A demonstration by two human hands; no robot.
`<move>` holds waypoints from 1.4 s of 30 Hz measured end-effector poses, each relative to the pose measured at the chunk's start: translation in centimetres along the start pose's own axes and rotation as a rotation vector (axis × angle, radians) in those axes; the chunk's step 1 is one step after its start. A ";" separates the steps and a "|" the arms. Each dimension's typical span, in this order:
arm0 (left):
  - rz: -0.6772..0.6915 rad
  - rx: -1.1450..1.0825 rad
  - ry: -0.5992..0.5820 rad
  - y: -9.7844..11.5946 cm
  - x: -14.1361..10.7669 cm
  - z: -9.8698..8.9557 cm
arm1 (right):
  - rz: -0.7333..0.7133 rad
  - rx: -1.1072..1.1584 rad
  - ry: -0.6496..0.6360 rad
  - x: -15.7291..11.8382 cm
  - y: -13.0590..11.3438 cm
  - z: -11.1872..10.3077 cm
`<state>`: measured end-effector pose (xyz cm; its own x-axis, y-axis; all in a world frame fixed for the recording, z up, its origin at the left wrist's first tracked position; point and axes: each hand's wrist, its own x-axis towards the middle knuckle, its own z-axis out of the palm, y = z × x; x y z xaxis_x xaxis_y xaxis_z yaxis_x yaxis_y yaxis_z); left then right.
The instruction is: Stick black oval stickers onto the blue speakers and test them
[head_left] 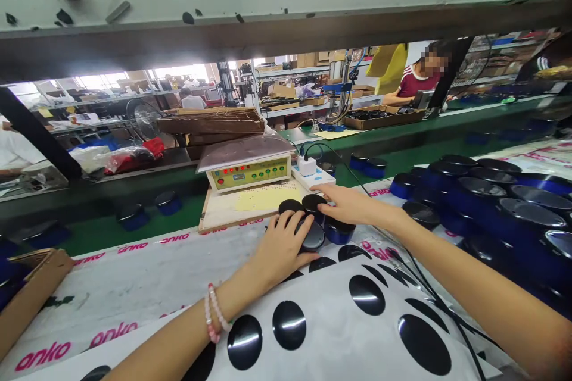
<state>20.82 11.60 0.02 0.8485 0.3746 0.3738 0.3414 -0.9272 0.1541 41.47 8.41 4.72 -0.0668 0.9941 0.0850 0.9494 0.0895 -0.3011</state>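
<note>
my left hand (280,245) spread flat over a round black-lidded blue jar (311,236), gripping nothing, my right hand (349,203) open, fingertips on a neighbouring glossy-lidded jar (313,203), more beside them

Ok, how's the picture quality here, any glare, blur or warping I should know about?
Head view: wide-angle warp bows the overhead beam; white glare streaks cross the glossy black discs on the sheet; the stacked blue jars at right smear toward the edge; both hands, left and right, stay sharp.
</note>
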 end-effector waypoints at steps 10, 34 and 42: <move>-0.148 -0.352 0.181 1.1 -1.6 -5.2 | -0.052 0.015 -0.023 1.9 -1.6 -0.4; -0.090 0.100 0.215 4.9 -7.6 -6.6 | -0.162 0.586 0.035 -7.5 -10.6 1.6; -0.651 -0.079 0.291 -8.1 -10.8 -6.1 | 0.082 0.023 0.028 1.4 -1.8 1.0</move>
<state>6.40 15.05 0.34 0.3364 0.8474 0.4108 0.7022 -0.5164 0.4902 39.34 9.67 4.41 0.0197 0.9962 0.0853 0.9441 0.0095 -0.3294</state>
